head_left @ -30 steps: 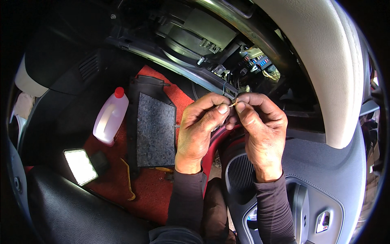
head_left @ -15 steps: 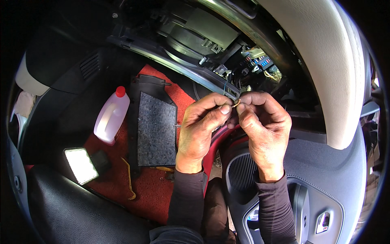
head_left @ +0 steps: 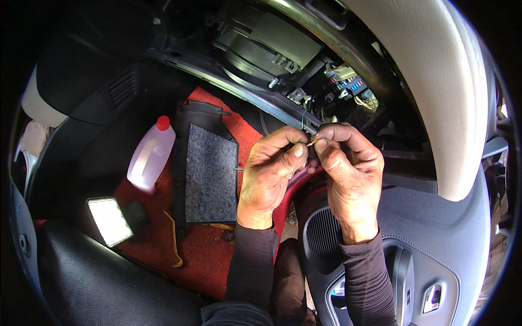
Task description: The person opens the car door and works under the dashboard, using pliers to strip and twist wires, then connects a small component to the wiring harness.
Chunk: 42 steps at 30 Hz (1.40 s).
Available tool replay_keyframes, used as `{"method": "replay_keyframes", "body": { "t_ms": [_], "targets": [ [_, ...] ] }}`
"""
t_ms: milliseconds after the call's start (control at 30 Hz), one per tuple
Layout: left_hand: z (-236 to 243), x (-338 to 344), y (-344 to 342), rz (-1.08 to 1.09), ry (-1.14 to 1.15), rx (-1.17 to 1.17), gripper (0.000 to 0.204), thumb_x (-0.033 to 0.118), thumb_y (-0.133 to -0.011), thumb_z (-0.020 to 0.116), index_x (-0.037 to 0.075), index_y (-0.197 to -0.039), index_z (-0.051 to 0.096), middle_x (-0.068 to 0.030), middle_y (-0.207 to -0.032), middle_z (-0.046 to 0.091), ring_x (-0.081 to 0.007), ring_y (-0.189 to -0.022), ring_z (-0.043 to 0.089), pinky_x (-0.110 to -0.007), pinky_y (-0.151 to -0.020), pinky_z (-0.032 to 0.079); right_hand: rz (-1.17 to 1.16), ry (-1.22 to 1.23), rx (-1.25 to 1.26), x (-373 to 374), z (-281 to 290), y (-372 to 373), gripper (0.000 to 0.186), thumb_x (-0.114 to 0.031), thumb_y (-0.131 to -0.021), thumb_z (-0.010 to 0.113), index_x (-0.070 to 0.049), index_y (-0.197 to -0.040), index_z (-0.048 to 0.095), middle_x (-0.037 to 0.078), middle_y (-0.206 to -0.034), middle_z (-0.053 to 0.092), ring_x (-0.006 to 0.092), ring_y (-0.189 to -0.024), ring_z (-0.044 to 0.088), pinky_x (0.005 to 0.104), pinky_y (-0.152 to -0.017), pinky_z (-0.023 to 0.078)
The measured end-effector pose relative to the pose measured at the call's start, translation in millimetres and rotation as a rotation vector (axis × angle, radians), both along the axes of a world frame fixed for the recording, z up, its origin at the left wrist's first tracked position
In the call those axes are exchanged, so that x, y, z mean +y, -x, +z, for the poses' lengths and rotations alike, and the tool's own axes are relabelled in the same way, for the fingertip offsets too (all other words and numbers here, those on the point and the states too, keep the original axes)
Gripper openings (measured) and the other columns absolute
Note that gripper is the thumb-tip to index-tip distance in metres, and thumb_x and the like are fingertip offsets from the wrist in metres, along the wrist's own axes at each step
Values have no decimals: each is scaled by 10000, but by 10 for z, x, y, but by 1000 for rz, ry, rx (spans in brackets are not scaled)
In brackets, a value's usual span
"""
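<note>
My left hand (head_left: 262, 182) and my right hand (head_left: 353, 176) meet near the door sill, fingertips almost touching. Between them is a short, thin, yellowish wire (head_left: 311, 144), pinched by thumb and forefinger on each side. Most of it is hidden by the fingers, so its ends cannot be made out. Just beyond my hands, a thin bluish cable (head_left: 303, 118) hangs by a metal bar. Farther up to the right, a fuse box (head_left: 349, 86) with coloured fuses and pale loose wires (head_left: 367, 102) lies exposed under the dashboard.
On the red floor mat (head_left: 201, 266) lie a dark panel with grey felt (head_left: 211, 174), a lit work lamp (head_left: 110, 221) and a yellow hooked tool (head_left: 174, 242). A pinkish bottle with a red cap (head_left: 149, 157) stands there too. The open door (head_left: 418, 217) is at right, a black seat (head_left: 92, 277) at lower left.
My right hand has shifted slightly left, and the fingertips sit closer together. Less of the wire shows, and its visible part is less arched. Both hands keep their pinch.
</note>
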<state>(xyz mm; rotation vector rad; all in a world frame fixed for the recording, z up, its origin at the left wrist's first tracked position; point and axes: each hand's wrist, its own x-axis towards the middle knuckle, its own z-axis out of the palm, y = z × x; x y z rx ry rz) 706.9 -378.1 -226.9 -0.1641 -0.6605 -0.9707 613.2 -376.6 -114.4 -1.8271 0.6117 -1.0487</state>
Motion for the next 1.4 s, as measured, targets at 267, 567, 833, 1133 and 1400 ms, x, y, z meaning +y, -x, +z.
{"method": "replay_keyframes", "body": {
  "t_ms": [267, 567, 833, 1133, 1400],
  "targets": [
    [198, 228, -145, 793, -301, -389, 333, 204, -975, 742, -38, -1192, 667, -52, -1007, 681, -125, -975, 622, -258, -915, 467, -93, 242, 131, -3, 44, -10, 81, 70, -908, 681, 60, -987, 700, 22, -919, 633, 78, -867, 591, 240, -824, 480],
    [274, 280, -158, 857, -366, -345, 205, 41, -941, 737, -27, -1133, 718, -76, -1063, 734, -133, -966, 672, -254, -863, 517, -67, 42, 88, 9, -32, -76, 102, 69, -916, 666, 68, -1014, 694, 28, -880, 688, 61, -761, 611, 220, -748, 502],
    [139, 173, -51, 814, -376, -221, 246, -5, -929, 725, -17, -1174, 711, -67, -972, 736, -129, -876, 680, -260, -803, 541, -77, 27, 27, -2, -48, -152, 109, 48, -919, 682, 72, -1023, 707, 23, -858, 695, 40, -727, 588, 208, -681, 490],
    [79, 45, 87, 389, -214, 142, 115, -39, -961, 690, -45, -1075, 698, -115, -939, 728, -110, -767, 669, -242, -600, 566, 6, -472, -179, -63, -113, -103, 155, -68, -960, 675, 58, -1041, 716, 61, -857, 704, 97, -632, 588, 231, -594, 483],
    [22, 33, 76, 230, -282, 221, 122, -35, -936, 719, -23, -1057, 728, -62, -962, 735, -88, -820, 652, -228, -694, 539, -16, -69, 2, -18, -73, -86, 192, 41, -957, 673, 76, -1146, 682, 67, -946, 718, 80, -778, 633, 247, -722, 544]
  ]
}}
